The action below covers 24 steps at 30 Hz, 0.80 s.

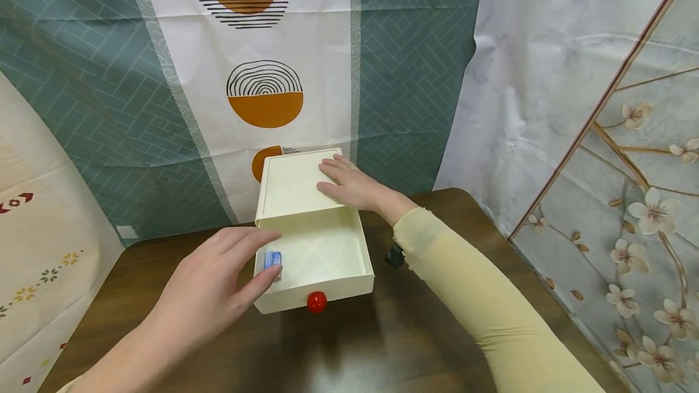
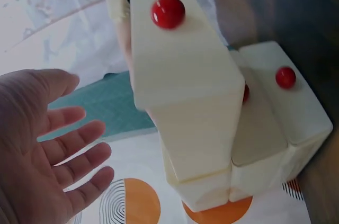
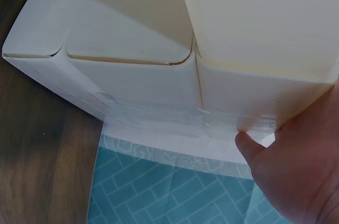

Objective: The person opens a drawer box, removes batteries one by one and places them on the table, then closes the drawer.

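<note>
A cream cabinet [image 1: 297, 184] stands on the table with its top drawer [image 1: 322, 253] pulled well out. On the drawer front is a round red knob [image 1: 317, 302]. Small blue-and-white items [image 1: 273, 259], too small to identify, lie at the drawer's left side. My left hand [image 1: 213, 272] hovers by that side, fingers spread and holding nothing; the left wrist view shows the hand [image 2: 53, 144] apart from the drawer. My right hand [image 1: 352, 185] rests on the cabinet top with extended fingers; in the right wrist view, its thumb [image 3: 249, 147] shows beside the cabinet.
Two lower drawers [image 2: 280, 91] beneath are pushed in, each with a red knob. The brown wooden table [image 1: 437, 332] carries the cabinet. A patterned curtain [image 1: 415, 77] hangs right behind it, with a floral cloth [image 1: 628, 229] at the right.
</note>
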Each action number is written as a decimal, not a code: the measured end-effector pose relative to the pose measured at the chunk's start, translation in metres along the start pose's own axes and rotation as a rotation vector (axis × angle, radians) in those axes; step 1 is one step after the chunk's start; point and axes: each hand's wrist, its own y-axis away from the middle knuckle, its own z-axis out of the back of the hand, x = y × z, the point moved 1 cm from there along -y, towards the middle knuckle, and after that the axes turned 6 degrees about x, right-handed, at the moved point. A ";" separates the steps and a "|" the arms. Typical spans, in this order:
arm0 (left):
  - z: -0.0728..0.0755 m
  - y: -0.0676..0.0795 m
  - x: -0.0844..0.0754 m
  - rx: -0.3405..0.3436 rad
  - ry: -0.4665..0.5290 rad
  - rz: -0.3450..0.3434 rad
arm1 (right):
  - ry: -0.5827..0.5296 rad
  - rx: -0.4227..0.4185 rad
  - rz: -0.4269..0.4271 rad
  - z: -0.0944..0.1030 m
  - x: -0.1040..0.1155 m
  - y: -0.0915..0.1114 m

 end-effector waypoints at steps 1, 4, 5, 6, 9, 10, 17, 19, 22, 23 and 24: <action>0.000 -0.003 0.002 0.023 -0.009 -0.001 | -0.001 0.000 0.000 0.000 0.000 0.000; -0.002 -0.011 0.009 0.086 -0.036 -0.021 | -0.001 -0.001 0.000 0.000 0.000 0.000; -0.002 -0.013 0.011 0.104 -0.046 -0.030 | -0.002 0.000 -0.001 0.000 0.000 0.000; -0.003 -0.015 0.013 0.120 -0.056 -0.037 | -0.004 0.000 -0.001 0.000 0.001 0.000; -0.004 -0.021 0.020 0.172 -0.087 -0.051 | -0.005 -0.001 -0.003 0.000 0.000 0.000; -0.004 -0.023 0.021 0.189 -0.098 -0.052 | -0.006 -0.002 -0.003 0.000 0.000 0.000; -0.009 -0.033 0.030 0.298 -0.144 -0.039 | -0.010 0.000 -0.003 0.000 -0.001 0.000; -0.011 -0.034 0.032 0.335 -0.149 -0.024 | -0.013 -0.002 -0.001 0.000 -0.001 0.000; -0.015 -0.036 0.034 0.398 -0.159 0.014 | -0.013 0.000 -0.002 -0.001 -0.001 0.000; -0.016 -0.037 0.035 0.420 -0.164 0.026 | -0.011 0.001 -0.002 -0.001 -0.001 0.000; -0.018 -0.038 0.035 0.438 -0.171 0.036 | -0.007 0.002 -0.002 -0.001 -0.002 -0.001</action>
